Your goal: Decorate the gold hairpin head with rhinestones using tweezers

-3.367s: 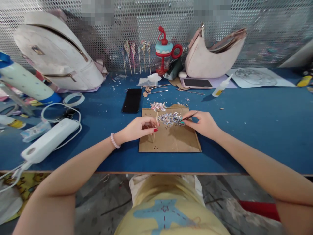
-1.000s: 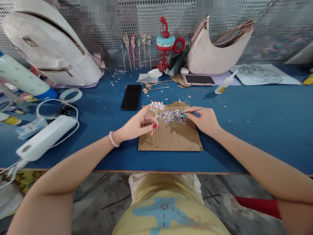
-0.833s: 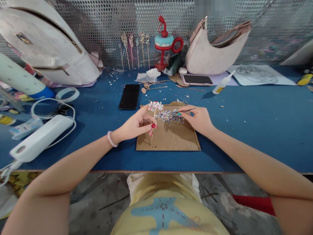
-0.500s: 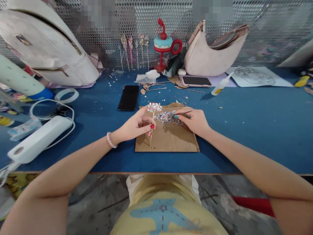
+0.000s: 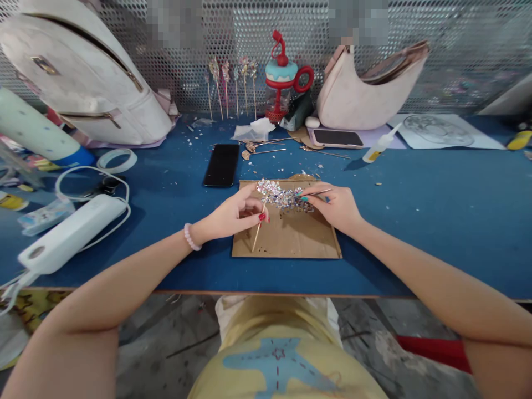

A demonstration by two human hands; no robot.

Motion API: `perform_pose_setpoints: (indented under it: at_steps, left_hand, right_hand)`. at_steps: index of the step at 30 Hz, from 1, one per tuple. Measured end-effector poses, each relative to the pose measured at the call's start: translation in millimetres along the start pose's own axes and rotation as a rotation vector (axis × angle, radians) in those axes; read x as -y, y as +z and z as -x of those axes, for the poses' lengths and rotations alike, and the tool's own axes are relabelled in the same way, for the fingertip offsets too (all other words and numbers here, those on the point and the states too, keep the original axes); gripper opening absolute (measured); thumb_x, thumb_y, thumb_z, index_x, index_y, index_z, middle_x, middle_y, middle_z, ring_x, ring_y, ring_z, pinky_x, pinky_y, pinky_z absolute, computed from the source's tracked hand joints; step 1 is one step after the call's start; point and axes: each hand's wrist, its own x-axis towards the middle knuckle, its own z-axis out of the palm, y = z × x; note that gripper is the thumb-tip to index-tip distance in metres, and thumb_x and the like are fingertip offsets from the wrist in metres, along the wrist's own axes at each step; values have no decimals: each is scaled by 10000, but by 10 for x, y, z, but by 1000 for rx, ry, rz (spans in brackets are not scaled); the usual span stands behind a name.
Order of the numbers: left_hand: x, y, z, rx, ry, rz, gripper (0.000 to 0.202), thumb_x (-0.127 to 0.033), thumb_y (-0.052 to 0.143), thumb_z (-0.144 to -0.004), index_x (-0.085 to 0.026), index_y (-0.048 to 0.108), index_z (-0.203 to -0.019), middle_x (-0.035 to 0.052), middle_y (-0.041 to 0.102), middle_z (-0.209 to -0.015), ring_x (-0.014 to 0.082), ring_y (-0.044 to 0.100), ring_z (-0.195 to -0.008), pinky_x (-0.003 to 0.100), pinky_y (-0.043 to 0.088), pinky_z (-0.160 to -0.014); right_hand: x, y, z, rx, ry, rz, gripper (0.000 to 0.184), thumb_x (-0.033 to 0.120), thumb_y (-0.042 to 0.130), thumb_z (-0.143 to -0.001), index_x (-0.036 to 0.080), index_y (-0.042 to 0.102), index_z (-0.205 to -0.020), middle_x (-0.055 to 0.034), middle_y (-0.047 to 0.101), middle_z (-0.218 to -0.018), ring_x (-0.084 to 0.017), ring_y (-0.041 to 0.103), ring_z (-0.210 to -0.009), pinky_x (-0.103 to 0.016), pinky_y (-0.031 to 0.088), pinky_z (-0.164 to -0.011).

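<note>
My left hand pinches a thin wooden stick that leans to the right, its top covered with a cluster of shiny stones. Across from it, my right hand is closed on slim metal tweezers. The tweezer tips reach into a pile of small glittering rhinestones. Whether the tips grip a stone is too small to tell. Pile and stick are over a piece of brown cardboard on the blue table. The stone cluster overlaps the pile's left edge in view.
Behind the cardboard lie a black phone and decorated sticks. A glue bottle stands at right. Further back are a red-and-blue cup, a handbag and a backpack. A white power strip with cable lies left.
My left hand has tilted the stick, so its stone-covered top leans further right, towards the pile. My right hand keeps the tweezers at the pile. The view has shifted slightly.
</note>
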Motion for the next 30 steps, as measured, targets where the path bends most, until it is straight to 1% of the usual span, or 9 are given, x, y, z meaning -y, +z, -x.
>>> perform_pose_setpoints:
  at_steps: [5,8,12,15,19,21,25,30]
  left_hand:
    - [-27,3,-7,0,3,-26,723,-214,622,-880,-206,226,-1485,29,681,-916,152,657,-852,241,517,-683]
    - [-26,5,-12,-3,11,-32,651,-216,611,-891,-201,266,-1442,29,677,-922,143,648,-842,244,516,-697]
    - [-18,2,-17,-8,24,-36,516,-214,592,-912,-197,334,-1359,30,671,-930,134,636,-849,238,506,-704]
    - [-19,3,-25,-13,36,-33,471,-218,585,-917,-194,347,-1323,29,666,-921,133,633,-854,235,500,-700]
    - [-34,12,-35,-20,43,-29,423,-224,576,-920,-184,358,-1279,36,666,-922,131,633,-842,236,503,-699]
    - [-42,16,-37,-22,43,-28,425,-227,574,-919,-178,354,-1280,38,665,-920,131,631,-833,241,507,-701]
    - [-46,18,-31,-24,30,-29,474,-230,573,-917,-169,339,-1325,37,665,-916,132,632,-825,241,504,-695]
    - [-38,11,-21,-24,13,-29,574,-223,570,-921,-184,292,-1421,34,666,-936,133,638,-838,241,508,-710]
  right_hand:
    - [10,-10,9,46,-82,23,176,233,624,-880,256,792,-831,-30,795,-934,-226,740,-888,-405,598,-838]
    - [11,-17,21,61,-118,24,177,241,626,-882,256,787,-811,-30,796,-936,-232,738,-903,-405,597,-834]
    - [0,-17,37,34,-56,5,158,243,628,-870,237,786,-878,-44,794,-970,-241,740,-942,-426,587,-899]
    - [-11,-6,13,23,0,-10,156,253,630,-864,232,780,-902,-45,791,-980,-241,740,-960,-429,576,-937]
    - [-25,11,-58,51,-1,7,155,261,627,-867,242,774,-912,-36,787,-1002,-241,734,-978,-429,566,-944]
    - [-34,22,-87,76,-2,27,154,265,626,-868,243,773,-908,-36,787,-1007,-244,732,-980,-428,567,-931]
    - [-44,46,-109,95,-4,32,162,275,622,-870,231,774,-905,-46,789,-996,-236,737,-935,-399,590,-860]
    - [-32,53,-107,98,-47,21,177,264,602,-881,234,776,-880,-44,791,-983,-231,740,-946,-407,591,-891]
